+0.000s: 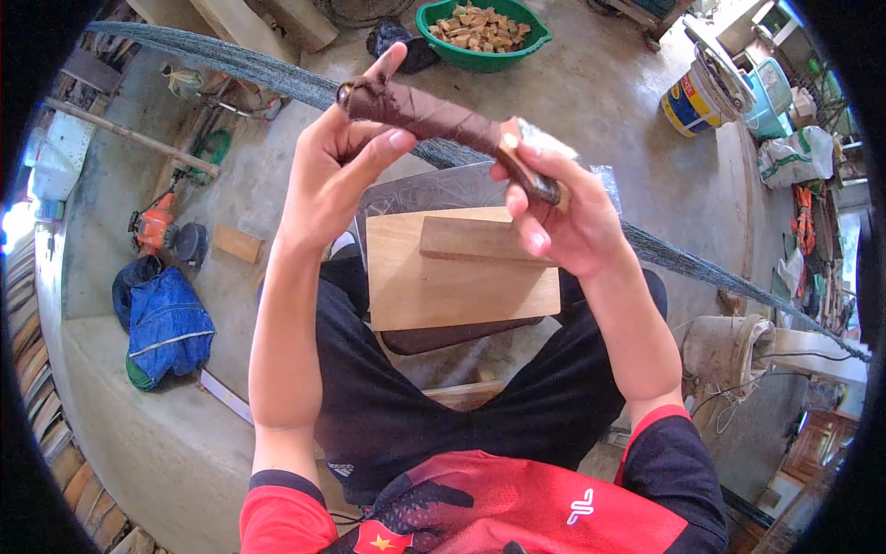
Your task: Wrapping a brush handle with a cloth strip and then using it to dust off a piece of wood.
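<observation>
Brown wrapping is seen wound snugly along a slender rod (443,120), held up at a slant between both hands, and its bare wooden end is gripped between the thumb and fingers of the right hand (581,208). The wrapped end is met by the left hand (330,175), one finger raised, though whether its partly hidden fingers are closed cannot be told; below, a darker plank (475,240) is borne by a pale wooden board (461,294).
</observation>
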Motion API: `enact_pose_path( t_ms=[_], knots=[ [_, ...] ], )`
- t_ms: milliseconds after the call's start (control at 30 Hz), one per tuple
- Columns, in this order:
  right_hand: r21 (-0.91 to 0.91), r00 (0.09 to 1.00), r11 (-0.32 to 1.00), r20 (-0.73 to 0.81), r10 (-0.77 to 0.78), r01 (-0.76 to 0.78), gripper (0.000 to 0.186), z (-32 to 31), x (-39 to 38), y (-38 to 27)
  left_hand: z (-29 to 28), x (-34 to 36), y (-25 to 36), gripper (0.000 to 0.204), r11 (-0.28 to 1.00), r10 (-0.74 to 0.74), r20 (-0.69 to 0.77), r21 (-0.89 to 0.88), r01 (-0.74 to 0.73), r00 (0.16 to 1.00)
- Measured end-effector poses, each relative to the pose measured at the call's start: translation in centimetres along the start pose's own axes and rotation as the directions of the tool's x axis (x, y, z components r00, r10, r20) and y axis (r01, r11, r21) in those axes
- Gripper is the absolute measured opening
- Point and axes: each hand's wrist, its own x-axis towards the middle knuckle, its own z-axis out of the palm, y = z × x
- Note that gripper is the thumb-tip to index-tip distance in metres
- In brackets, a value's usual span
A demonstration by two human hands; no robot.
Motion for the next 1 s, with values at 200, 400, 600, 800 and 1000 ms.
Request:
enact_pose_path(
  t_ms=[200,400,600,800,1000],
  knots=[
    [-0.058,0.996,0.998,-0.083,-0.042,0.037,0.051,2.0,0.2,0.9,0.9,-0.4,-0.3,0.031,0.977,0.169,-0.063,0.143,-0.158,0.984],
    [-0.482,0.926,0.834,-0.110,-0.362,0.269,0.049,-0.1,0.6,1.0,1.6,-0.3,-0.7,0.021,0.962,0.173,-0.177,0.243,-0.127,0.969],
    [-0.491,0.923,0.840,-0.163,-0.350,0.231,0.043,0.6,0.2,0.4,-0.3,-0.2,-0.1,0.021,0.967,0.051,-0.090,0.254,-0.026,0.995],
    [-0.323,0.941,0.905,-0.100,-0.322,0.276,0.051,0.1,0.4,0.8,-0.2,0.6,-2.0,0.030,0.994,-0.032,-0.042,-0.109,0.027,0.999],
    [-0.100,0.966,0.968,-0.099,-0.241,0.231,0.044,0.2,0.3,1.6,0.0,0.8,-3.1,0.026,0.847,-0.151,0.052,-0.507,0.157,0.987]
  ],
)
